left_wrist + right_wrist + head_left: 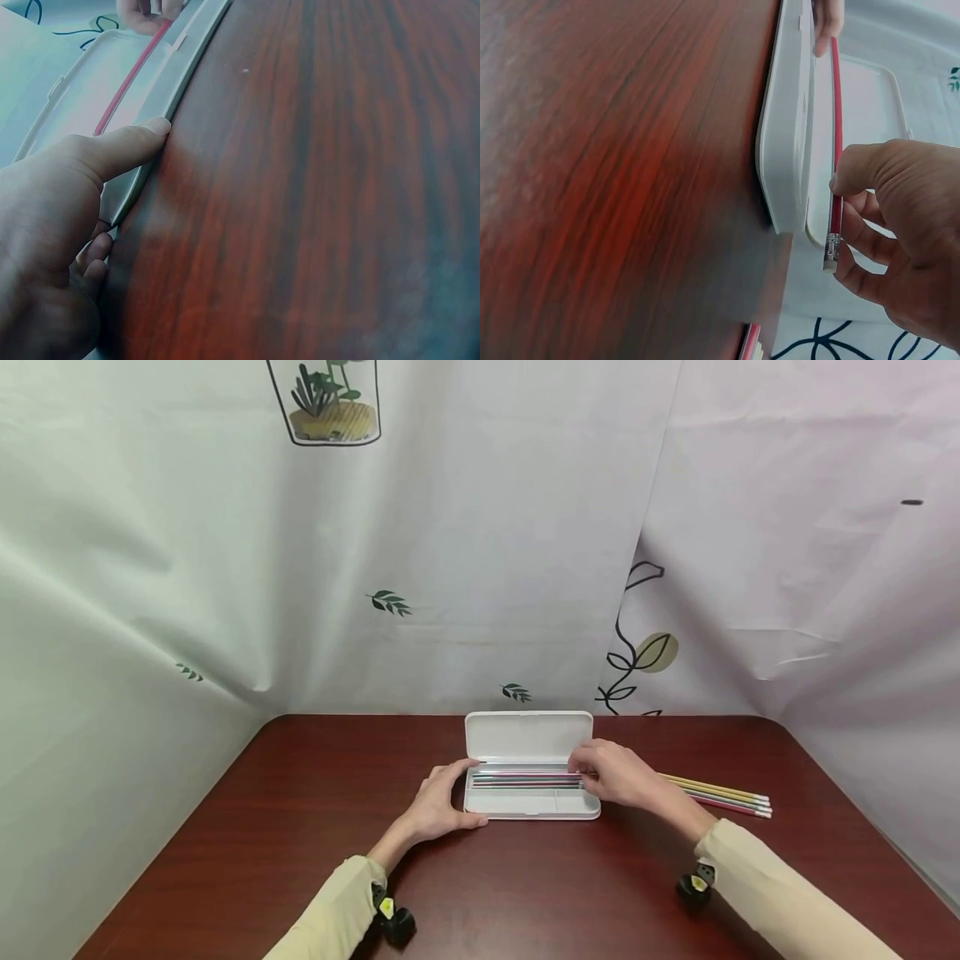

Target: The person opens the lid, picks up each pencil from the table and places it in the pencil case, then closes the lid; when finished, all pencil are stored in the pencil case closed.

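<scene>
A white pencil case (517,805) lies on the table with its lid (528,737) raised at the back. Several pencils (517,782) lie lengthwise inside it. My left hand (437,803) holds the case's left end, thumb at the front edge and fingers toward the back corner. Over the right end of the case, my right hand (618,774) pinches a red pencil (837,112) near its white eraser (830,265). In the right wrist view, this pencil stretches along the case toward the left hand.
More pencils (731,799), with white erasers at their right ends, lie on the dark red wooden table (525,885) to the right of the case, partly behind the right forearm. A pale curtain (487,543) with printed plants hangs behind the table.
</scene>
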The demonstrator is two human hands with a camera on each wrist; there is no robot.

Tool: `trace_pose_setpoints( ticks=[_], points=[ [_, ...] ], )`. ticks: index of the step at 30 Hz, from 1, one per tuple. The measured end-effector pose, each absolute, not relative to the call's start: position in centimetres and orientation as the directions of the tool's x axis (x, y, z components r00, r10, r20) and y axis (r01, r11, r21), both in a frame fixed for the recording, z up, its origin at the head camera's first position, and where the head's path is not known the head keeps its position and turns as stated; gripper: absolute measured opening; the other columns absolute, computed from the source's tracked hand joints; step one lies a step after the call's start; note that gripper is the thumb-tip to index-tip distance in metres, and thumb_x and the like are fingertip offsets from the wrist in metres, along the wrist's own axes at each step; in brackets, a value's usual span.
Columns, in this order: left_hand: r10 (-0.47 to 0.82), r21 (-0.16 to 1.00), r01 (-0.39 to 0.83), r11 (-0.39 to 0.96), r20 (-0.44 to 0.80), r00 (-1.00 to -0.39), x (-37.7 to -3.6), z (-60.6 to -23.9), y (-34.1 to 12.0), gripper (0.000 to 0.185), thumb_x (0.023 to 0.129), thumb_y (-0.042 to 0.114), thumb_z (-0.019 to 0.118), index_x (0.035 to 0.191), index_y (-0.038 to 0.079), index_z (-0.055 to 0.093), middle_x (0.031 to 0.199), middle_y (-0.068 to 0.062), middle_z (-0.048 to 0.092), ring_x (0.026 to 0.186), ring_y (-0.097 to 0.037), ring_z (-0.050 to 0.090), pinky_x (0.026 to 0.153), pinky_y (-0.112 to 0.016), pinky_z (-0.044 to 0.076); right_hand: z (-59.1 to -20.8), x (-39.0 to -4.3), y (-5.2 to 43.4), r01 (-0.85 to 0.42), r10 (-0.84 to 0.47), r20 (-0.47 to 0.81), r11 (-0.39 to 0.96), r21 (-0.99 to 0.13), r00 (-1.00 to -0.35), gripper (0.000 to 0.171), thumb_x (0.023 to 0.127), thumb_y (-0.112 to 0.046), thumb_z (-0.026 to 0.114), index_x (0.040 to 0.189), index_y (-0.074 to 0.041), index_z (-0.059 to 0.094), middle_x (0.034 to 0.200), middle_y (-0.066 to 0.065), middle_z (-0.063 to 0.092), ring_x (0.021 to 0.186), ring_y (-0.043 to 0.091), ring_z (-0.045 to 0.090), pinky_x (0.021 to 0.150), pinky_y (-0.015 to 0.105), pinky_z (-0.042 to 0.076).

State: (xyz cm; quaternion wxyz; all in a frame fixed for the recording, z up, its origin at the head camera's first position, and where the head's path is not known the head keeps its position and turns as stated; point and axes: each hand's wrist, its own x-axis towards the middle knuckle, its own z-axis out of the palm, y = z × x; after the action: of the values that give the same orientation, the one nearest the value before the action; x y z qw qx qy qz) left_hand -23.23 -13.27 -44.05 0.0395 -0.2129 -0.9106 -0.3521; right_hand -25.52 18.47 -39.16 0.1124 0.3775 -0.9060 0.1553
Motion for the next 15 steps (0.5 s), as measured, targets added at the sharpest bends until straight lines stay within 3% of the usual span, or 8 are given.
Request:
trace_pose_setpoints(
  ticks=[15],
  points=[
    [0.35,0.622,0.401,0.673,0.209,-0.913,-23.3,-44.3,-13.2,0.086,0.06,0.043,0.08,0.134,0.022,0.041,0.126,-0.002,0.046,0.113,-0.026,0.035,0.088,-0.047,0.03,-39.5,-25.8,16.8,-0.731,-0.666,0.305,0.649,-0.211,-0.68,0.015,0.073,-0.001,0.064,0.081,-0.013,0.065,0.077,-0.006,0.051,0.064,0.009,0.045,0.056,0.024,0.039]
  ],
)
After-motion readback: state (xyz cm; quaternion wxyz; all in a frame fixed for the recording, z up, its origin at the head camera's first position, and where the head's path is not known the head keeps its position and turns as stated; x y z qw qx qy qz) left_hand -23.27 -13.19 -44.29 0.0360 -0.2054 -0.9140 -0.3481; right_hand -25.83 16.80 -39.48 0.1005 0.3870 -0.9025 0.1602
